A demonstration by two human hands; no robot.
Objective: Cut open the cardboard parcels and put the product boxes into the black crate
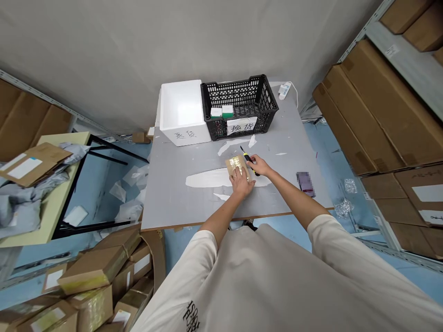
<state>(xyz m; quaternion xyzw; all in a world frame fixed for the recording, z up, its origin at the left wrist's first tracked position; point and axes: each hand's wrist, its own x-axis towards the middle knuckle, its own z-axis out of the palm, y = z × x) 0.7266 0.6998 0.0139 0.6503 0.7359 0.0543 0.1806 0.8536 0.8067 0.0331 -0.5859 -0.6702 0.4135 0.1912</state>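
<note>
- where the two hands meet at the middle of the surface (169,203), one small package (235,162): tan, flat, roughly rectangular, set slightly askew; its upper face banded with shiny tape that throws pale gold glints; its near part hidden beneath the fingers.
- left hand (241,181), one: laid over the package, fingers extended across the top, a ring on one finger; whether it also clamps the edges cannot be told.
- right hand (260,166), one: closed around a utility knife, just beside the left hand.
- utility knife (247,157), one: black and yellow, slanting along the right side of the package, dark tip directed away from the person; contact between blade and package cannot be made out.
- white strip (206,179), one: long, round-ended, lying flat on the surface and passing beneath the package.
- white scraps (232,145), several: torn, irregular, scattered around the package.
- white box (187,133), one: open-topped, handwritten characters on its front, at the far side of the surface.
- black crate (267,121), one: lattice-walled, white label in front, standing against the white box.
- small cartons (227,109), two: white and green, side by side inside the black crate.
</note>
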